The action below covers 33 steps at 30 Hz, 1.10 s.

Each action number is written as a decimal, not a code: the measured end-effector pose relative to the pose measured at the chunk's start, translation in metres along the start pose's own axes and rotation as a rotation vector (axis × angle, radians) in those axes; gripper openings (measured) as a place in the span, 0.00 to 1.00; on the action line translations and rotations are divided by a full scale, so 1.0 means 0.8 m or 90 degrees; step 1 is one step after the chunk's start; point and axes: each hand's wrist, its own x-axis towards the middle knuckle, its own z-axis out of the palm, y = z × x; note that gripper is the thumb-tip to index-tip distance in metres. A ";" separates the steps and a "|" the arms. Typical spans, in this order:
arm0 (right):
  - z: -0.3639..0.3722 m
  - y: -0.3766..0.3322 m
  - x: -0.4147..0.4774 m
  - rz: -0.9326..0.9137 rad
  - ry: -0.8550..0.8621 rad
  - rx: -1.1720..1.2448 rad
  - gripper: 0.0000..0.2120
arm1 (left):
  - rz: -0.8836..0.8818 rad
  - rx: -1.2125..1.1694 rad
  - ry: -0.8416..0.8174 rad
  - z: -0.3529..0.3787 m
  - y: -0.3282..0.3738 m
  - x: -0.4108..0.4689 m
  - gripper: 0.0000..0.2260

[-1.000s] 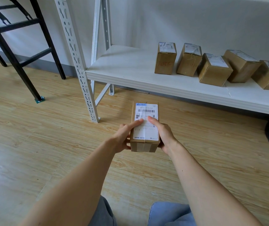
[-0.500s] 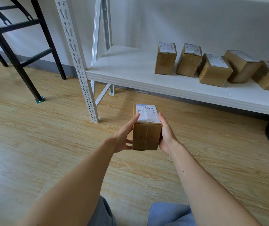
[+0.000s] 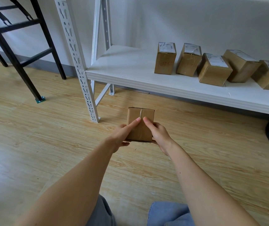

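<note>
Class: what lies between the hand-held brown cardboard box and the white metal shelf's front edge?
Head view: only bare wooden floor separates cardboard box and white shelf.

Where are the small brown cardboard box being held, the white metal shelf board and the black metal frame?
small brown cardboard box (image 3: 141, 133): head view, lower part of its taped face.
white metal shelf board (image 3: 127, 66): head view, bare top, left end.
black metal frame (image 3: 31, 85): head view, front slanted leg.

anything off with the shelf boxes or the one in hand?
Only the row on the white shelf is ragged: leftmost box sits square, second box seems tilted, three boxes beyond are turned at differing angles. The held box, gripped by left hand and right hand, looks intact.
</note>
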 end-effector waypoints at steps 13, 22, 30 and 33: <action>0.014 -0.007 0.005 0.006 0.034 0.048 0.37 | 0.046 -0.018 0.070 0.004 0.003 0.002 0.35; 0.008 -0.014 -0.003 -0.005 0.012 0.063 0.33 | 0.079 -0.022 0.064 0.002 0.008 -0.007 0.41; 0.002 -0.006 0.004 -0.045 0.048 0.063 0.24 | 0.107 0.017 0.106 0.000 0.002 -0.004 0.23; 0.003 -0.003 0.006 -0.073 0.076 0.076 0.20 | 0.117 0.020 0.126 0.002 0.002 -0.003 0.20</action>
